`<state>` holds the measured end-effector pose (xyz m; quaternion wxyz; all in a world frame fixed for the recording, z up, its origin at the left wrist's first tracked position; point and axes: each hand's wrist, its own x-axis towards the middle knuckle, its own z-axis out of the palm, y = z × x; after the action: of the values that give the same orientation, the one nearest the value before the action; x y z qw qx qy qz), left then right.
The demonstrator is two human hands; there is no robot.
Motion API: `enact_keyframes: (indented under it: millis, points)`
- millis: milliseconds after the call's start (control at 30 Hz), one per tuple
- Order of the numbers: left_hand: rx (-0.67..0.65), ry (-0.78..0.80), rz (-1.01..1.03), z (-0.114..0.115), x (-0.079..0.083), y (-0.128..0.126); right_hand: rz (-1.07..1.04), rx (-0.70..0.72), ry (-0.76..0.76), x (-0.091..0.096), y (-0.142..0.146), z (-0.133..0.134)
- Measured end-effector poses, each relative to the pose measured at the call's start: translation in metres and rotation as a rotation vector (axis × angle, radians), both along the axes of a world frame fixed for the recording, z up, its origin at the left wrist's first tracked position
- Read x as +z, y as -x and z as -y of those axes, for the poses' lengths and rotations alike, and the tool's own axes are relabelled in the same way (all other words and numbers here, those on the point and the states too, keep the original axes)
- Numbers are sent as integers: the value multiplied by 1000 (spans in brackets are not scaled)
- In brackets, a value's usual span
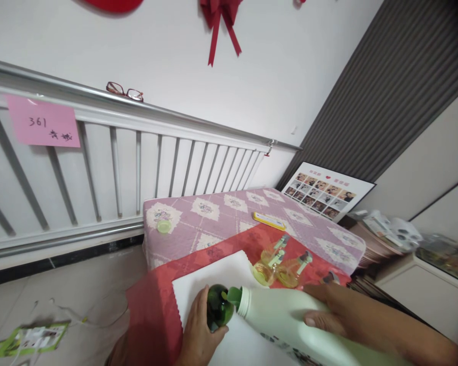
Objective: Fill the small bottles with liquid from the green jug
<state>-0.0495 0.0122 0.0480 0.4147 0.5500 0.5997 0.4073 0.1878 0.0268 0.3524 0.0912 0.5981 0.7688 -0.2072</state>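
Pale mint green on the large bottle (278,307); dark print on its label (286,346), blurred. Deeper leaf green on the spout (234,296). Very dark green on the round bottle (218,307). Translucent yellow in the pump bottles (265,273), with pale green and grey tops. Plain white on the sheet (229,269). Red, faintly mottled, on the cloth (148,310). Lilac on the quilted cover (183,236), patterned with cream diamonds, floral motifs inside, pale lines between. Light yellowish green on the cap (164,226). Yellow and white on the flat pack (269,221). Pink on the note (44,122), dark handwriting across. Red on the wall bow (221,15). Grey stripes on the ribbed panel (374,91).
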Motion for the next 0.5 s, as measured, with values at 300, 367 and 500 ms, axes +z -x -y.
enact_keyframes:
  millis: [300,367,500]
  points:
    - [-1,-15,-15,-2,-5,-2,42,-3,98,5,2,0]
    - [-10,-12,-22,-2,-5,-2,56,-3,90,7,4,-1]
    - [7,-18,-16,-2,-4,-2,63,13,84,11,10,-1]
